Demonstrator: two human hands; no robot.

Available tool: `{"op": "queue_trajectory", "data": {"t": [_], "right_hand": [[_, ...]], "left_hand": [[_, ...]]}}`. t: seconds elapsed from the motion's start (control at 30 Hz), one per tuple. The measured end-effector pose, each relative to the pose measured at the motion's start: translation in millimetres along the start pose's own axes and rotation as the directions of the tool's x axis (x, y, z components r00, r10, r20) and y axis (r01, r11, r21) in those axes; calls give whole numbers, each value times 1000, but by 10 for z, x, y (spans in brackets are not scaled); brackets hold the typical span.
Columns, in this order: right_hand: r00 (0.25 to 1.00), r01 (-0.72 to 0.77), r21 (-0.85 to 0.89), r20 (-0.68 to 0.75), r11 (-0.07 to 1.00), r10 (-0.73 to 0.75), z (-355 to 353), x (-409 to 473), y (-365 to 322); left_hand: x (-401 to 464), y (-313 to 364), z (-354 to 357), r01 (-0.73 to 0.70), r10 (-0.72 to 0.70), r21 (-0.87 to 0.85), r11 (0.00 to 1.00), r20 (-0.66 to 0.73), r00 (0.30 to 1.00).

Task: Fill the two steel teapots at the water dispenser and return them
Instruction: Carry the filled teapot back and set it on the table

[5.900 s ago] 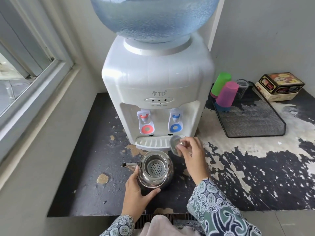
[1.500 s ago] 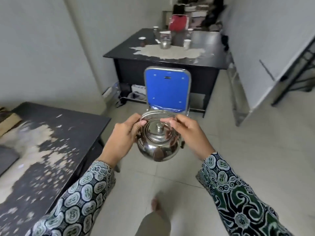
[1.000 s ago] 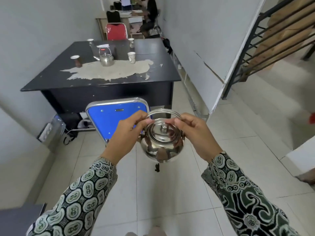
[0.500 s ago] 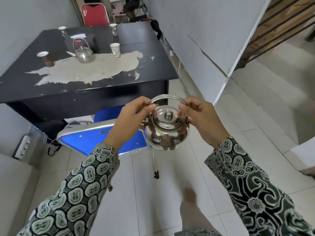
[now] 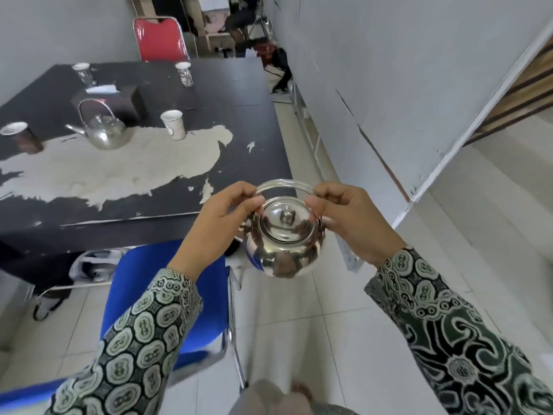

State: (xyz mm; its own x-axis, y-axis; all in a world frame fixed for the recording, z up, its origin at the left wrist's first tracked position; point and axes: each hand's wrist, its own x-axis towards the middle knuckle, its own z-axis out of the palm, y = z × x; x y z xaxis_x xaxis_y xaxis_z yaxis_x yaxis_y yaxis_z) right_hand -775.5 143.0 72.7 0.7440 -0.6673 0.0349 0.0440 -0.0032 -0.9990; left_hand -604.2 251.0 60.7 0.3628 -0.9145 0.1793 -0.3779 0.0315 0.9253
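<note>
Black, peeling and worn pale in a wide patch, the surface (image 5: 155, 94) stretches across my left, carrying a dark cup with a white rim (image 5: 18, 136) at its far left edge, then a steel teapot with its wire handle raised (image 5: 103, 130), then a white paper cup (image 5: 174, 123) just right of it. Near the surface's front edge stands a blue folding chair with a chrome frame (image 5: 167, 283). My left hand (image 5: 223, 223) pinches the left end of the hoop handle of a round, shiny steel teapot with its lid on (image 5: 284, 244), held in the air above the white tiled floor (image 5: 335, 319), off the surface's near right corner. My right hand (image 5: 351, 218) pinches the handle's right end.
</note>
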Motion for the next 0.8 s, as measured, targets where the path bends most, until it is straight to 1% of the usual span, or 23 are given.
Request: {"op": "queue_trajectory", "data": {"t": [0.27, 0.33, 0.6, 0.67, 0.8], "right_hand": [[1000, -6, 15, 21, 1000, 6, -695, 1436, 92], [1000, 3, 17, 28, 1000, -4, -876, 1872, 140], [997, -10, 53, 82, 999, 6, -1350, 3378, 133], [996, -22, 69, 89, 997, 16, -1465, 3775, 120], [993, -48, 73, 110, 996, 39, -1615, 4335, 141]], "left_hand": [[1478, -274, 149, -30, 35, 64, 997, -74, 997], [1915, -372, 154, -34, 39, 57, 998, -90, 995], [3378, -639, 60, 1, 20, 134, 991, -154, 988], [3757, -729, 28, 18, 4, 127, 992, -168, 986], [4248, -897, -9, 51, -36, 81, 995, -168, 985]]}}
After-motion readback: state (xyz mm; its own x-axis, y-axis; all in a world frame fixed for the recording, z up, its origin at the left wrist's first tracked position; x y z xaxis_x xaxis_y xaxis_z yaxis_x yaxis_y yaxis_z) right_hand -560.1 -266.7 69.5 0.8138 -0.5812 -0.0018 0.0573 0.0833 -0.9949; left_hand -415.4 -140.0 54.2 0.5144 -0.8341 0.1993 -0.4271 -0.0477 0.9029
